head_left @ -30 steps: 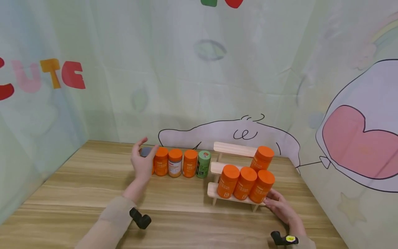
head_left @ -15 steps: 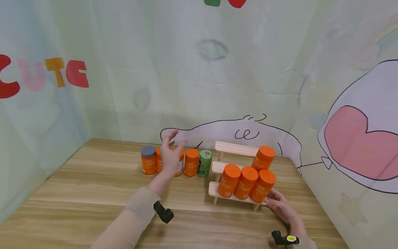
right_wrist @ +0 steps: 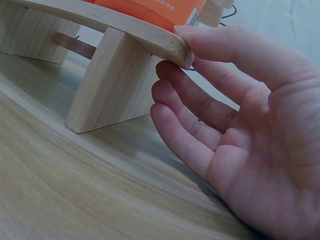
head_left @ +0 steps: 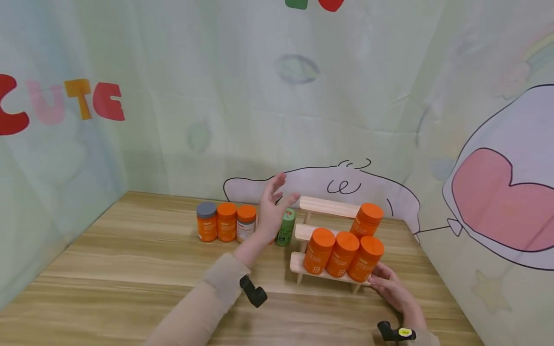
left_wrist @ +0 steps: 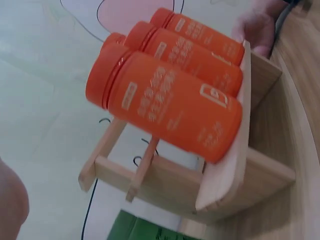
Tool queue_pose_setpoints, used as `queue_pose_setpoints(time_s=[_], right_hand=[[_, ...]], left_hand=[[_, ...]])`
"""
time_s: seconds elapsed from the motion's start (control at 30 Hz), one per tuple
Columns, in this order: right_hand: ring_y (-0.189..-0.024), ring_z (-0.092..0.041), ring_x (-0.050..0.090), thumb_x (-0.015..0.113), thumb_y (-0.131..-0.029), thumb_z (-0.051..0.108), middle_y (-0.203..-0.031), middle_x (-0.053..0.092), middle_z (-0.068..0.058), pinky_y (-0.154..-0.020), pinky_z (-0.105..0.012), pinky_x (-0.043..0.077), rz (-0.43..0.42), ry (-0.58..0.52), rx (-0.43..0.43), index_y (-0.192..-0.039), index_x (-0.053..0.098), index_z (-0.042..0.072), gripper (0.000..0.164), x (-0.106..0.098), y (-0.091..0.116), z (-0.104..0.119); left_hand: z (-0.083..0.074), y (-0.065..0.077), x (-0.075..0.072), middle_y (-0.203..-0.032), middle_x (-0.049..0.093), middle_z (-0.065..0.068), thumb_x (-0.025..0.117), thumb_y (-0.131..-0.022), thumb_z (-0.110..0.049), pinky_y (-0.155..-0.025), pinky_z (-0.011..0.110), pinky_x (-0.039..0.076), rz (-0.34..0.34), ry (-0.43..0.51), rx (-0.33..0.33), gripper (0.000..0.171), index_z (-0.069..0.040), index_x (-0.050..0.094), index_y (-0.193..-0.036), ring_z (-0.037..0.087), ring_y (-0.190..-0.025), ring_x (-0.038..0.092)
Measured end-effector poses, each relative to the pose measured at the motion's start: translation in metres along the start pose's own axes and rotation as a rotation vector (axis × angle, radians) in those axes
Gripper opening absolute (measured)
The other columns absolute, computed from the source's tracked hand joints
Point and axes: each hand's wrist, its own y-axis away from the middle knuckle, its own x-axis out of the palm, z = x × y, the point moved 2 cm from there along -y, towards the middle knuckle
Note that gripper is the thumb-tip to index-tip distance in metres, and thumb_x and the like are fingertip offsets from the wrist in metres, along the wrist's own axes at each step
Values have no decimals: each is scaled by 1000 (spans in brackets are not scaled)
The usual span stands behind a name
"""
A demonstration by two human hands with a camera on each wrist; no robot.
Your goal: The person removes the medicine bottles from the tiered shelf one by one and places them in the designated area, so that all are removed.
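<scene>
Nearest, R hand (head_left: 391, 288): low, palm up-ish, thumb atop the bottom shelf's R tip, fingers curled below, pinching a pale wooden three-tier rack (head_left: 329, 206). On that shelf, upright: 3 orange cylindrical plastic jars (head_left: 319, 252); behind & higher, another orange jar (head_left: 366, 221). Farther, L hand (head_left: 271, 211): raised, thumb & fingers apart, grasping nothing, just L of a green cylindrical jar (head_left: 285, 228). Row's far L: grey-lidded orange jar (head_left: 207, 223).

Pale green patterned backdrop (head_left: 233, 105) behind a wood-grain tabletop (head_left: 117, 269)
</scene>
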Motion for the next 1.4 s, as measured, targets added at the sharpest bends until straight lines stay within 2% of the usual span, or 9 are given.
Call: queue_pose_setpoints(time_s=[0.13,0.3,0.5,0.67,0.87,1.03,1.17,1.4], right_hand=[[-113,-1,58,38,-99,-3,-123,61,14,-96,-18,48,1,4,0,-126,58,36,51,0,0,0],[-112,-1,58,38,-99,-2,-123,61,15,-96,-19,48,-1,8,9,-126,58,36,51,0,0,0],[-112,-2,58,38,-99,-3,-123,61,13,-96,-20,49,14,-18,-5,-126,58,34,50,0,1,0],[-112,-3,58,36,-98,-5,-123,61,12,-95,-20,49,34,-44,-22,-127,58,32,51,0,2,-3],[-111,-3,59,36,-98,-6,-122,61,11,-95,-20,50,32,-43,-25,-126,59,31,52,-1,4,-5],[-110,-3,59,36,-98,-5,-122,62,11,-94,-20,50,38,-52,-25,-126,59,31,51,0,2,-4],[-109,-3,59,36,-98,-5,-121,62,11,-94,-21,50,33,-48,-21,-125,59,31,51,0,0,-3],[-110,-3,59,36,-99,-5,-122,62,12,-94,-21,50,32,-44,-12,-126,58,33,52,-1,0,-2]], left_hand=[[-4,-1,18,-150,44,11,74,-88,-13,-116,49,31,80,2,3,69,-3,40,-147,28,-140,39],[-7,-2,42,-155,40,6,77,-85,-21,-116,44,33,200,-62,-24,77,-10,37,-150,25,-143,36],[-8,-3,68,-158,33,-2,77,-85,-21,-116,40,35,336,-147,-67,81,-23,33,-153,19,-144,34],[-4,-5,86,-159,31,-4,78,-84,-20,-115,38,35,413,-151,-104,85,-24,29,-154,18,-144,34],[2,-7,99,-158,34,0,78,-84,-22,-115,38,36,489,-156,-178,88,-27,26,-155,22,-144,36],[-1,-9,108,-158,34,-5,79,-83,-25,-114,43,37,541,-163,-240,89,-32,27,-154,22,-142,37],[-5,-12,119,-158,34,-8,80,-82,-24,-113,42,38,556,-174,-252,89,-33,28,-154,19,-142,37],[-5,-12,138,-157,37,-5,79,-83,-21,-113,35,38,584,-189,-282,87,-28,30,-154,17,-142,38]])
